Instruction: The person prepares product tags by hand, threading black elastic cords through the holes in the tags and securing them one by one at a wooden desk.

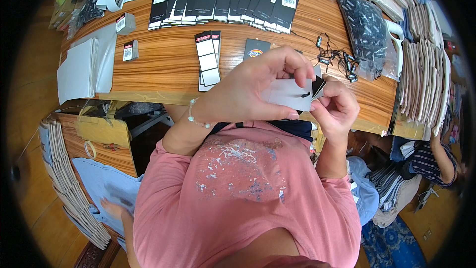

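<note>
Above the near table edge, my left hand [248, 87] pinches a small set of hang tags [285, 92], pale side showing, between thumb and fingers. A short black string end [305, 95] pokes out at the tags' right end. My right hand [339, 106] is closed on that same end, where a black tag [319, 85] fans out; its exact grip on the string is partly hidden. Behind my hands lies a dark tag with a round emblem [257, 46]. Left of it are long black-and-white tags [208, 59] with blank panels.
A row of black hang tags [210, 0] with strings spans the far table. Loose black strings [339, 59] and a bag of strings [364, 27] lie right, beside folded trousers [421, 82]. Small label stacks [130, 49] and white sheets [79, 69] sit left. Another person's hand [114, 209] touches blue denim.
</note>
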Action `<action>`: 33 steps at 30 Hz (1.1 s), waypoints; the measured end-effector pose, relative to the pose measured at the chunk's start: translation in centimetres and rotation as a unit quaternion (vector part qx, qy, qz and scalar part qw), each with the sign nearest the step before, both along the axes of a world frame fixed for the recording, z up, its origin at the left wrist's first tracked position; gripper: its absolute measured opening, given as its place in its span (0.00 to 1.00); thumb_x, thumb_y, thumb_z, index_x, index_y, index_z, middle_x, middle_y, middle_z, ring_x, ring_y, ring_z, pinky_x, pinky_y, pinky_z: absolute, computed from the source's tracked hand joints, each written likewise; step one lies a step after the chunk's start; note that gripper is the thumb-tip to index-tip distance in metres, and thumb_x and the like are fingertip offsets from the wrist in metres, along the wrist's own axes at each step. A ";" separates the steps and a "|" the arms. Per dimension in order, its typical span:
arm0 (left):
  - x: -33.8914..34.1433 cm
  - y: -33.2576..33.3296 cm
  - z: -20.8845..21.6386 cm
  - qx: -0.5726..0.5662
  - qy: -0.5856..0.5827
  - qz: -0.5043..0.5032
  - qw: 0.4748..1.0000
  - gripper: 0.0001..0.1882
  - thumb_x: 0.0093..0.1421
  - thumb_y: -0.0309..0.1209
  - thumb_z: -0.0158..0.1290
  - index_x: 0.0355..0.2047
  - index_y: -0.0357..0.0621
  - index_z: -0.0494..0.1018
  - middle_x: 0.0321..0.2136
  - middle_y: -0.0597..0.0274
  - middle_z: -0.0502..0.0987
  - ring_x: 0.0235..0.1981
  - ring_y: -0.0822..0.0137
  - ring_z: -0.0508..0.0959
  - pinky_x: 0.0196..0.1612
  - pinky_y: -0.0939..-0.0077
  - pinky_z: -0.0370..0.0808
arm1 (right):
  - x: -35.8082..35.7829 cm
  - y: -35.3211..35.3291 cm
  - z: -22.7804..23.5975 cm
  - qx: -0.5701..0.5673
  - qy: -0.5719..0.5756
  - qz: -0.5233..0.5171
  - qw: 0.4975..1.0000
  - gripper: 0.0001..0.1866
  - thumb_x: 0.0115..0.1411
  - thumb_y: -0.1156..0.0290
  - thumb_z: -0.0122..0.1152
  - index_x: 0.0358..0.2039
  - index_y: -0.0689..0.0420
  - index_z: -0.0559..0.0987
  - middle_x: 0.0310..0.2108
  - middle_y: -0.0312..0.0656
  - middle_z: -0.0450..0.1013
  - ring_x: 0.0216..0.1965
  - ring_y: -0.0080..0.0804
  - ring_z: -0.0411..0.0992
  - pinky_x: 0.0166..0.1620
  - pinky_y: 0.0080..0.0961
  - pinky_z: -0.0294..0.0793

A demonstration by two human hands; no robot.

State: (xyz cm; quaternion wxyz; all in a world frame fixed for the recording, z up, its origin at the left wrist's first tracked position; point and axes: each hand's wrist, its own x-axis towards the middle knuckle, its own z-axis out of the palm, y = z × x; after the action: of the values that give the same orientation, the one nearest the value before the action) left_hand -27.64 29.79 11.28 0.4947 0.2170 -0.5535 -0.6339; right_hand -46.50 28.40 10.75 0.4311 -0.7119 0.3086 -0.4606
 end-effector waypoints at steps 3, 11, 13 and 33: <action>0.0 -0.1 0.4 0.028 0.015 -0.028 0.999 0.24 0.42 0.19 0.61 0.37 0.41 0.61 0.41 0.54 0.66 0.47 0.66 0.66 0.50 0.72 0.63 | 0.0 -0.4 -0.5 -0.040 -0.017 0.014 0.999 0.12 0.37 0.75 0.69 0.19 0.60 0.71 0.13 0.33 0.57 0.15 0.20 0.54 0.18 0.18 0.49; 0.3 -0.7 -0.6 0.149 0.079 -0.101 0.980 0.18 0.50 0.20 0.56 0.37 0.41 0.59 0.34 0.57 0.68 0.38 0.72 0.69 0.42 0.79 0.67 | -0.3 -0.3 -0.6 -0.067 -0.002 0.032 0.997 0.12 0.39 0.71 0.69 0.19 0.59 0.72 0.14 0.34 0.61 0.15 0.21 0.56 0.18 0.18 0.51; 0.3 -0.7 -0.6 0.165 0.086 -0.108 0.977 0.18 0.49 0.20 0.56 0.37 0.41 0.59 0.32 0.58 0.68 0.37 0.72 0.69 0.40 0.80 0.67 | -0.3 -0.3 -0.7 -0.061 -0.001 0.037 0.997 0.12 0.39 0.70 0.69 0.19 0.59 0.73 0.14 0.34 0.62 0.15 0.21 0.56 0.18 0.18 0.52; 0.4 -0.6 0.1 0.135 -0.057 -0.073 0.986 0.16 0.49 0.21 0.56 0.33 0.44 0.60 0.28 0.65 0.71 0.32 0.78 0.72 0.35 0.85 0.69 | -0.7 0.1 -1.0 0.048 0.026 0.089 0.994 0.36 0.31 0.66 0.75 0.44 0.62 0.70 0.27 0.36 0.68 0.22 0.17 0.59 0.23 0.13 0.56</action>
State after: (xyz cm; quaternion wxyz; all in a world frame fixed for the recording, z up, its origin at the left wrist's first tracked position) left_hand -27.20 29.16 11.34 0.3806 0.2767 -0.5046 -0.7238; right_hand -47.24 28.50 9.76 0.4961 -0.7269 0.2769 -0.3858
